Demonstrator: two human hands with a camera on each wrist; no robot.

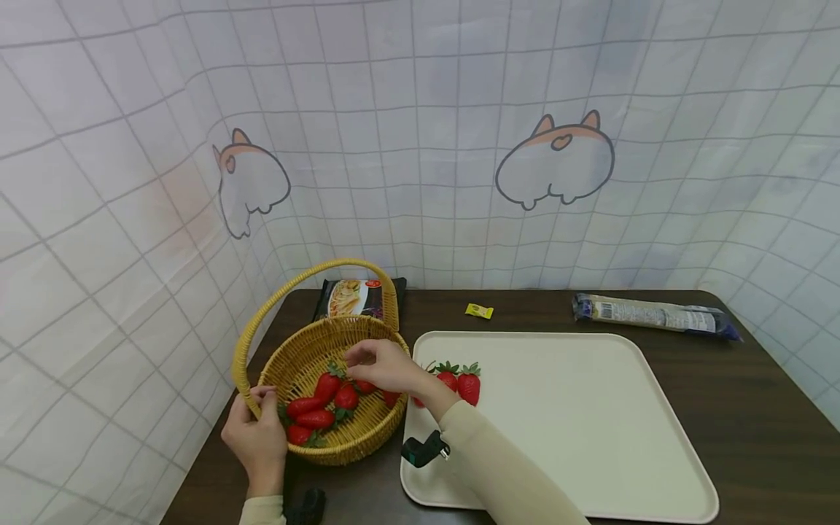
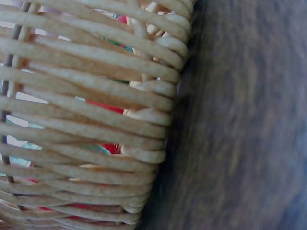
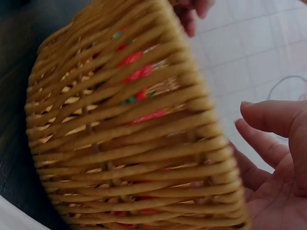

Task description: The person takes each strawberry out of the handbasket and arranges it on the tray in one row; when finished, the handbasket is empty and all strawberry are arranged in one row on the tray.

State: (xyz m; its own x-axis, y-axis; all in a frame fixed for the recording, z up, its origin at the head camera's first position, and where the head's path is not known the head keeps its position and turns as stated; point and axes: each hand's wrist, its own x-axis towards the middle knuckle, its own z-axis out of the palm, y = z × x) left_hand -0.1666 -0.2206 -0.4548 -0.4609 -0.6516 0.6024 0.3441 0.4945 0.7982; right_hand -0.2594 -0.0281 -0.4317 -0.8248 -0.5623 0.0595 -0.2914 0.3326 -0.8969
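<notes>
A yellow woven basket [image 1: 367, 445] with a tall handle [image 1: 289, 284] stands on the left of the table, holding several strawberries [image 1: 315, 419]. At its left side my left hand [image 1: 257, 441] grips the rim by the foot of the handle. My right hand [image 1: 390, 368] is over the basket's right part, thumb and fingers apart in the right wrist view, with nothing seen between them. More strawberries [image 1: 469, 385] lie at the left edge of a white tray [image 1: 558, 423]; my right forearm partly hides them. Basket weave [image 2: 86, 120] fills much of the left wrist view.
Behind the basket lies a dark food packet [image 1: 354, 297]. A small yellow wrapped sweet [image 1: 479, 311] is behind the tray, and a long plastic-wrapped package [image 1: 656, 315] lies at the back right. A gridded white curtain [image 1: 433, 182] surrounds the table.
</notes>
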